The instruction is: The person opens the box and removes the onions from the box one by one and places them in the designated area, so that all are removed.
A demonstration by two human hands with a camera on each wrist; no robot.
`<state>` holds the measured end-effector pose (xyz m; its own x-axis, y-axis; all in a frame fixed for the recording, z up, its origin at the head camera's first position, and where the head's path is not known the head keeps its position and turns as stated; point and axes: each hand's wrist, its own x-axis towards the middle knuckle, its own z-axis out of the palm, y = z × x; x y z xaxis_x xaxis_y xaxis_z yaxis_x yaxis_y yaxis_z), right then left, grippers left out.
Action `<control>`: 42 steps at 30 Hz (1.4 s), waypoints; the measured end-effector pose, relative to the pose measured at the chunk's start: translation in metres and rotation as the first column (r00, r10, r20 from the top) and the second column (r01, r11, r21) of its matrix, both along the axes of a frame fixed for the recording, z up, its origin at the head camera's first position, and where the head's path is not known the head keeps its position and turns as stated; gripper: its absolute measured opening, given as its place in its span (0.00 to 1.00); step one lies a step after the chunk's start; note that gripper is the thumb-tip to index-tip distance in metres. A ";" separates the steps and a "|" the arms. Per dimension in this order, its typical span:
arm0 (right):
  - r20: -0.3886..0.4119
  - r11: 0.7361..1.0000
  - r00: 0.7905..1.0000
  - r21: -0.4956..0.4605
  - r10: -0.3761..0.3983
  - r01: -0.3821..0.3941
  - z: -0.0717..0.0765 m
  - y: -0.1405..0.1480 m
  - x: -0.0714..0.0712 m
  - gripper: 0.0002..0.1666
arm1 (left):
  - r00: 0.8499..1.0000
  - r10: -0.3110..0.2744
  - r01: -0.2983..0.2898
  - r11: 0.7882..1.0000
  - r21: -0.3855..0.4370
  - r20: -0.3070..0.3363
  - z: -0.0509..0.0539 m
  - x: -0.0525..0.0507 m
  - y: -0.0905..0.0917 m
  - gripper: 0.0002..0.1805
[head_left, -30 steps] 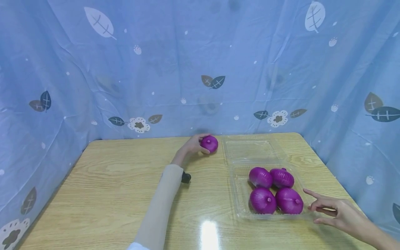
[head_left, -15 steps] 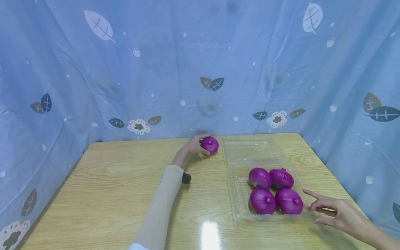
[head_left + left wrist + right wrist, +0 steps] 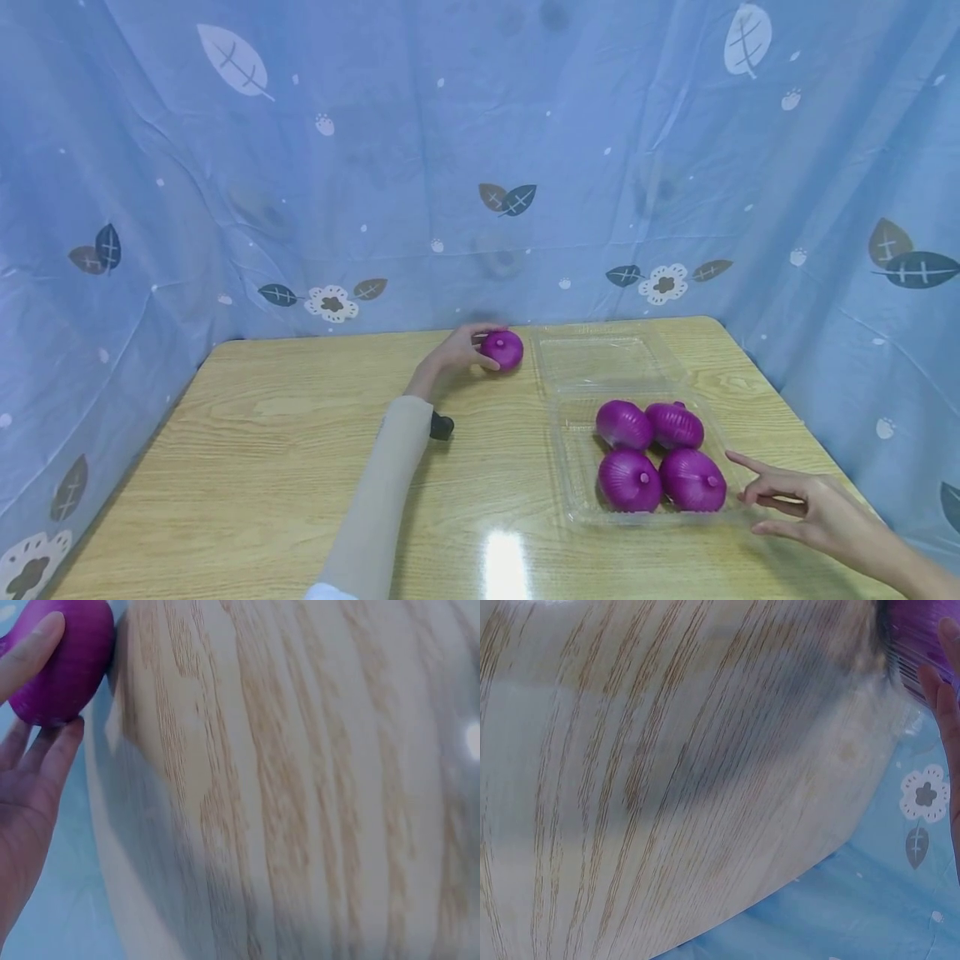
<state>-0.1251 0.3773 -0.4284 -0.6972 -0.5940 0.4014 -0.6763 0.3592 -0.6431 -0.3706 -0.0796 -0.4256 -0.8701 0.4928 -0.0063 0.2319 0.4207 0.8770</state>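
Note:
A purple onion (image 3: 502, 350) sits at the table's far edge. My left hand (image 3: 459, 348) holds it from the left, with thumb and fingers on opposite sides; in the left wrist view the thumb lies across the onion (image 3: 75, 671) and fingertips touch its underside. Several more purple onions (image 3: 630, 482) lie in two rows in the base of a clear plastic clamshell box (image 3: 564, 467). My right hand (image 3: 810, 508) is by the box's right wall, index finger extended, middle fingers bent, thumb apart. Whether it touches the wall I cannot tell.
The box's clear lid (image 3: 611, 358) lies folded back behind its base, right of the held onion. A wood-grain table (image 3: 262, 467) bears everything. Blue patterned cloth (image 3: 420, 167) hangs around its back and sides. A black wrist-camera part (image 3: 442, 427) shows beside my left sleeve.
My left hand has shifted slightly left while the onion stays in place between its thumb and fingers. The right hand and the box have not visibly moved.

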 end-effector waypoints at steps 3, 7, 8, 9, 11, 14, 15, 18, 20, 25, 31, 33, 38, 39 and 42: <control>-0.004 1.000 1.000 0.018 -0.025 0.025 0.001 -0.001 0.001 0.25 | 1.000 0.008 -0.008 1.000 -0.006 0.026 0.002 0.002 -0.003 0.40; -0.010 0.999 0.999 0.025 -0.038 0.038 0.001 -0.001 0.001 0.25 | 0.999 0.012 -0.012 1.000 -0.008 0.038 0.004 0.005 -0.006 0.40; -0.008 0.999 0.999 0.024 -0.037 0.037 0.001 -0.001 0.001 0.25 | 0.999 0.010 -0.010 1.000 -0.009 0.036 0.004 0.006 -0.006 0.41; -0.007 0.999 0.999 0.023 -0.035 0.035 0.001 -0.001 0.002 0.25 | 0.999 0.009 -0.008 1.000 -0.012 0.032 0.004 0.006 -0.007 0.41; 0.000 0.999 0.999 0.021 -0.034 0.034 0.001 -0.002 0.002 0.25 | 1.000 0.003 -0.003 1.000 -0.019 0.018 0.004 0.007 -0.008 0.41; 0.008 0.999 0.999 0.024 -0.032 0.032 0.001 -0.002 0.002 0.24 | 1.000 -0.016 0.015 1.000 -0.020 -0.005 0.005 0.006 -0.009 0.41; 0.011 0.999 0.999 0.025 -0.033 0.033 0.001 -0.002 0.002 0.24 | 1.000 -0.020 0.020 1.000 -0.018 -0.010 0.005 0.006 -0.010 0.41; 0.012 0.999 0.999 0.027 -0.035 0.035 0.001 -0.001 0.003 0.24 | 0.999 -0.038 0.038 0.999 -0.001 -0.018 0.006 0.005 -0.013 0.40; 0.008 0.999 0.999 0.026 -0.043 0.042 0.001 -0.002 0.003 0.24 | 0.998 -0.050 0.051 0.998 0.022 -0.035 0.008 0.005 -0.017 0.40; -0.027 0.998 0.998 0.033 -0.049 0.050 0.000 -0.002 0.002 0.25 | 0.992 -0.082 0.094 0.988 0.125 -0.097 0.013 0.006 -0.026 0.40; -0.028 0.998 0.999 0.046 -0.034 0.035 0.004 -0.001 -0.002 0.25 | 0.987 -0.129 0.150 0.952 0.265 -0.095 0.024 0.016 -0.031 0.38; -0.019 0.998 0.999 0.052 -0.046 0.047 0.005 -0.002 -0.003 0.24 | 0.984 -0.158 0.175 0.942 0.288 -0.082 0.027 0.021 -0.029 0.38; -0.034 0.998 0.998 0.047 -0.047 0.049 0.005 -0.003 0.000 0.25 | 0.948 -0.317 0.307 0.898 0.314 -0.019 0.031 0.038 -0.018 0.36; -0.035 0.998 0.998 0.045 -0.046 0.047 0.005 -0.003 0.001 0.25 | 0.933 -0.359 0.343 0.885 0.314 -0.008 0.032 0.042 -0.014 0.35; -0.022 0.999 0.999 0.035 -0.039 0.040 0.004 -0.004 0.002 0.25 | 0.870 -0.492 0.459 0.829 0.320 0.027 0.037 0.050 -0.001 0.33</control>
